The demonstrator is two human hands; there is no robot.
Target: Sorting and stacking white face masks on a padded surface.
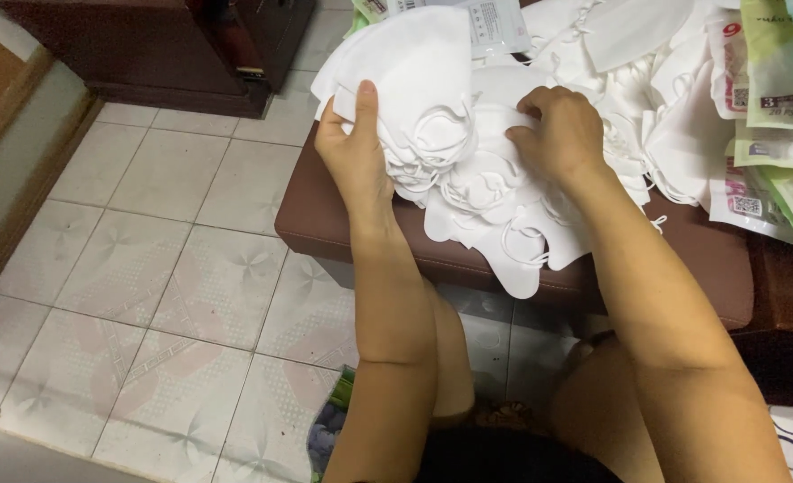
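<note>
Left hand (358, 156) is clamped on a thick sheaf of white face masks (414, 80), thumb pointing up over the front of the sheaf and the fingers hidden behind it, so the bundle stands lifted and tilted above the near-left corner of the brown padded stool (360, 228). Right hand (562, 134) lies palm down with fingers curled and pressed together on the spread masks (495, 215) that fan out over the stool's front edge; whether it pinches one mask or only presses on the layer cannot be told.

Several risks show from how things lie. Masks at the bottom of the fan already overhang the stool's front rim, and their thin ear loops (526, 246) dangle free; a small pull on the layer could drag those sheets off onto the tiled floor (173, 268). Loops from neighbouring masks cross one another, so lifting one mask would likely bring others with it and upset the fan. The held sheaf is gripped only at its lower edge, and its outer sheets bow outward, so a looser grip could let them slide out and scatter. Behind the right hand a larger loose heap of masks (647, 80) leans against printed packets (772, 80), and a nudge from the forearm could tip that heap forward into the sorted layer.
</note>
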